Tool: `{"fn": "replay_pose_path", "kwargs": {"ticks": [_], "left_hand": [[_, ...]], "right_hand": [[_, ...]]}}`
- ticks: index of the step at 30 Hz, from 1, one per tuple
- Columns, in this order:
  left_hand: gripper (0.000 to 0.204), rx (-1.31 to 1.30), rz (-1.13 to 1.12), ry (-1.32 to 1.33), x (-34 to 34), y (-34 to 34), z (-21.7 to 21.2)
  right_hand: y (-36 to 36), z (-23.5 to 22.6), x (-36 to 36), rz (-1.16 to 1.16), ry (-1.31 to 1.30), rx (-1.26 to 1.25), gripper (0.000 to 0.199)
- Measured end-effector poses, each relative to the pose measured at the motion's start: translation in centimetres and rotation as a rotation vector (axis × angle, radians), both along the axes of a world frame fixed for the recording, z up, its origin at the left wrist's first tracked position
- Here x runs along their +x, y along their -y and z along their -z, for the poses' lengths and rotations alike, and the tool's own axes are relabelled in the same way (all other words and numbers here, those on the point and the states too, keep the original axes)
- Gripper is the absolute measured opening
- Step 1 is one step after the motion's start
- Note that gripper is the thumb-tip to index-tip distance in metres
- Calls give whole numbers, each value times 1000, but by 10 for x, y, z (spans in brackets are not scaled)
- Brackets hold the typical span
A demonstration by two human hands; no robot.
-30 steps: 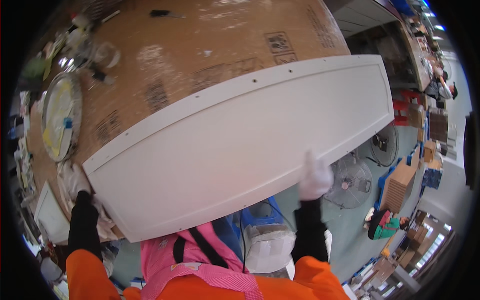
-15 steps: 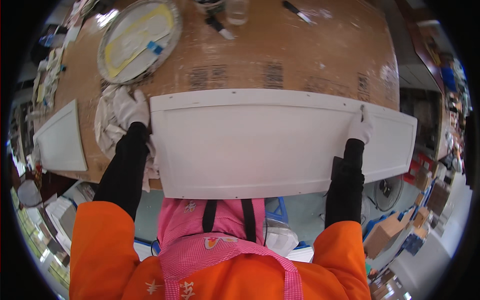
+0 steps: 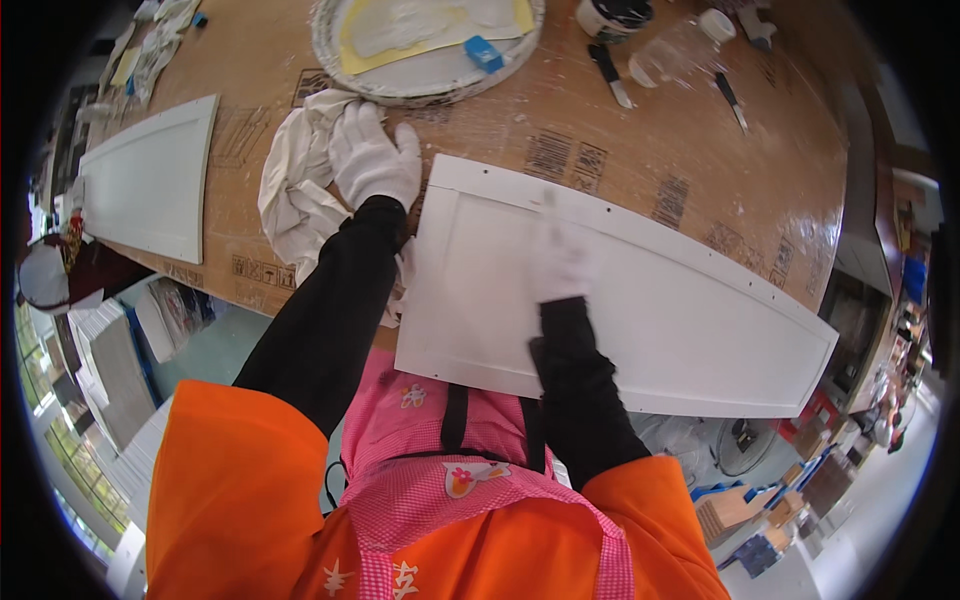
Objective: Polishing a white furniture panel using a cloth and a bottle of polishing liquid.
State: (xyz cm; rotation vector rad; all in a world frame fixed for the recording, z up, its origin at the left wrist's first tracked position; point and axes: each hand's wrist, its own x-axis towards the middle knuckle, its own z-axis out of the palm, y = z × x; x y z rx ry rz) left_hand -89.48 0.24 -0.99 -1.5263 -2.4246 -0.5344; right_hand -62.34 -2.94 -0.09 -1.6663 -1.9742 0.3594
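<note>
Left hand [image 3: 374, 155]: white-gloved, fingers spread flat, resting on a crumpled white cloth [image 3: 292, 190] just left of the large white panel [image 3: 620, 300]; black sleeve below it. Right hand [image 3: 560, 262]: white-gloved, blurred, lying on top of the panel left of its middle; whether its fingers are spread or closed cannot be told.

Large white panel: long, flat, rectangular, with a recessed centre field and a raised border; matt painted face. It lies slantwise on the worktop [image 3: 690, 140], its near edge overhanging toward the person.

Second white panel [image 3: 150, 180]: same kind, smaller in view, lying well left of the large panel, beyond the cloth.

Round tray [image 3: 430, 45]: behind the large panel, smeared with white and yellow, a small blue block on it.

Dark-rimmed tub [image 3: 612, 15], knife-like scraper [image 3: 608, 75] and clear plastic bottle [image 3: 680, 55]: behind the large panel, toward its right.

Worktop: brown cardboard-faced sheet, printed marks, dusted white.

Room: stacked boards left of the person, a fan and boxes on the floor at right.
</note>
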Motion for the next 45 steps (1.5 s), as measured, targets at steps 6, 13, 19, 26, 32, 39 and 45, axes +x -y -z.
{"fn": "replay_pose_path", "kwargs": {"ticks": [6, 13, 19, 26, 32, 39, 45], "left_hand": [[56, 9, -3, 17, 0, 1, -2], [57, -24, -15, 37, 1, 0, -4], [57, -12, -28, 9, 2, 0, -3], [56, 8, -11, 18, 1, -1, -1], [58, 1, -17, -18, 1, -2, 0], [57, 3, -6, 0, 1, -1, -1], [58, -12, -5, 4, 1, -1, -2]], "right_hand": [[12, -21, 0, -6, -103, -145, 32], [16, -24, -18, 24, -252, -182, 33], [18, -26, -15, 39, -171, -236, 35], [20, -30, -24, 90, -203, -224, 35], [21, -31, -30, 68, -256, -209, 33], [21, -31, -28, 134, -216, -256, 30], [19, -30, -28, 97, -291, -152, 29]]}}
